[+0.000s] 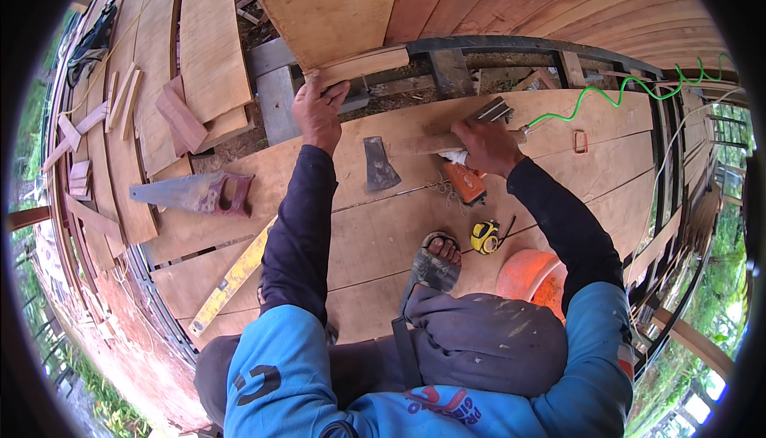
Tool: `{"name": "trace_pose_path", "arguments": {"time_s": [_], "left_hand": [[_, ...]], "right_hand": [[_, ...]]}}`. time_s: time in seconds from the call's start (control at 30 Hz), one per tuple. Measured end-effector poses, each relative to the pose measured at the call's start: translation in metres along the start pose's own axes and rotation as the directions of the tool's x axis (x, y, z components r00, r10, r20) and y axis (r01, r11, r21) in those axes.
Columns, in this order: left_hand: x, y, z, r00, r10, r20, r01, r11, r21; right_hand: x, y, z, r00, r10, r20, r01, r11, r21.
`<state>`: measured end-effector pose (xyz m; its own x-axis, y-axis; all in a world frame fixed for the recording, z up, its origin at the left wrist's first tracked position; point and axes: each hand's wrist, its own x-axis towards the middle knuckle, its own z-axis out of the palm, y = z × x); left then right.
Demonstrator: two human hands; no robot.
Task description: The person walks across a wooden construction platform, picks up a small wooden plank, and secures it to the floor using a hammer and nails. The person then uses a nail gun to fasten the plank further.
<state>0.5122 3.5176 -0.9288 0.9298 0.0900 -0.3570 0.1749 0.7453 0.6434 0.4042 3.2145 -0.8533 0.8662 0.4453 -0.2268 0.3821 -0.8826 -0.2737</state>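
Note:
My left hand has its fingers curled round the end of a narrow wooden strip at the edge of an upright plywood panel. My right hand grips an orange-and-grey nail gun, with a green coiled hose running off to the right and a white scrap beside the fingers. Just left of that hand lies a hatchet head, its wooden handle partly under the hand and gun. A yellow tape measure rests below the gun.
A handsaw and yellow level lie left on the plank deck. Offcuts are piled upper left; an orange bucket is lower right. Open framing gaps run beyond the deck. My sandalled foot is below centre.

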Motion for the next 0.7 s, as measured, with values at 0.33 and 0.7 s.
{"name": "trace_pose_path", "arguments": {"time_s": [0.33, 0.7], "left_hand": [[0.0, 0.001, -0.001, 1.0, -0.003, -0.006, 0.003, 1.0, -0.001], [-0.002, 0.005, 0.003, 0.999, 0.011, -0.036, -0.011, 1.0, 0.004]], "right_hand": [[0.013, 0.007, -0.006, 1.0, -0.009, -0.015, 0.009, 0.999, -0.041], [0.029, 0.005, -0.026, 0.975, -0.208, -0.079, 0.195, 0.97, -0.146]]}}
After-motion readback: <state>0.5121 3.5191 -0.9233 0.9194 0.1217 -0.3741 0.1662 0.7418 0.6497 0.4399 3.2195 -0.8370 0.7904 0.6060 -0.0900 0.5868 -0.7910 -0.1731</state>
